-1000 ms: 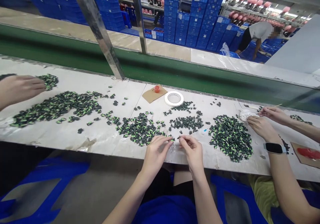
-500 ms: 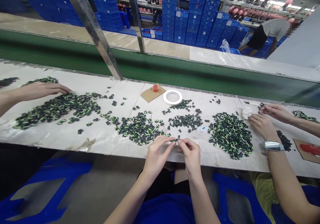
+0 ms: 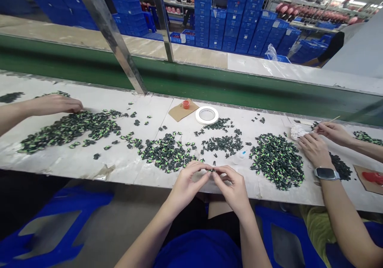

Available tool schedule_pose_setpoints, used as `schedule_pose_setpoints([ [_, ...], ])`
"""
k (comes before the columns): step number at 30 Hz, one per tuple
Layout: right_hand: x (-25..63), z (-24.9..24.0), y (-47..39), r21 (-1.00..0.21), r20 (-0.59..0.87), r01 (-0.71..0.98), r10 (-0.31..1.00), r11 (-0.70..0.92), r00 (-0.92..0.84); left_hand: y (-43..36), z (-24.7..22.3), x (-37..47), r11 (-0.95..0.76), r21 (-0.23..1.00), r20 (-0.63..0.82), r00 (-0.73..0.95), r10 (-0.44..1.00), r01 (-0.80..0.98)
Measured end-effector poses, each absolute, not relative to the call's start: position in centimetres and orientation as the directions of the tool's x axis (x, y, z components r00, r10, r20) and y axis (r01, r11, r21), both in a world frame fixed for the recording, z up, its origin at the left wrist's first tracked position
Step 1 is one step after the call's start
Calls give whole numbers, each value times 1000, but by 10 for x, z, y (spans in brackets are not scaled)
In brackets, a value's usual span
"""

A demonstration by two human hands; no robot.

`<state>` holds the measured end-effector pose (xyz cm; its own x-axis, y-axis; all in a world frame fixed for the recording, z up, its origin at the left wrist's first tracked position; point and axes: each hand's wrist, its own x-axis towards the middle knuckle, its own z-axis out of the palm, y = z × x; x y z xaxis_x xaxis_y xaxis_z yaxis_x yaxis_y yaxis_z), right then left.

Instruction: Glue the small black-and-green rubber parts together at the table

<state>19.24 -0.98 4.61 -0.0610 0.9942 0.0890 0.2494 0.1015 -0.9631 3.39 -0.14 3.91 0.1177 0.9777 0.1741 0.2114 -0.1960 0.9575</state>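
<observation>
My left hand (image 3: 190,179) and my right hand (image 3: 231,182) meet at the fingertips over the front edge of the white worktable (image 3: 125,172). Pinched between them is a small black part (image 3: 212,170), mostly covered by the fingers. Just beyond my left hand lies a heap of black parts with green marks (image 3: 167,152). Slimmer small black pieces (image 3: 223,144) are strewn past my fingertips, and a larger heap of black-and-green parts (image 3: 277,162) sits to the right of my right hand.
A white tape roll (image 3: 206,115) lies beside a small red pot (image 3: 186,104) on cardboard. At the right, a co-worker's hands (image 3: 317,148) hold a thin stick; at the left, another person's hand (image 3: 56,104) reaches over a long heap (image 3: 74,128). A metal post (image 3: 113,40) rises behind.
My right hand has turned and its fingers have closed in against my left fingertips, covering more of the small part. The left co-worker's fingers have curled down.
</observation>
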Motion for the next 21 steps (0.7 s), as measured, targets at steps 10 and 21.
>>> schedule_pose_setpoints([
  [10, 202, 44, -10, -875, 301, 356, 944, 329, -133, -2, 44, 37, -175, 955, 140, 155, 978, 241],
  [21, 206, 44, -13, -861, 322, 351, 928, 369, -184, -6, 50, 39, -142, 973, 113, 159, 981, 185],
])
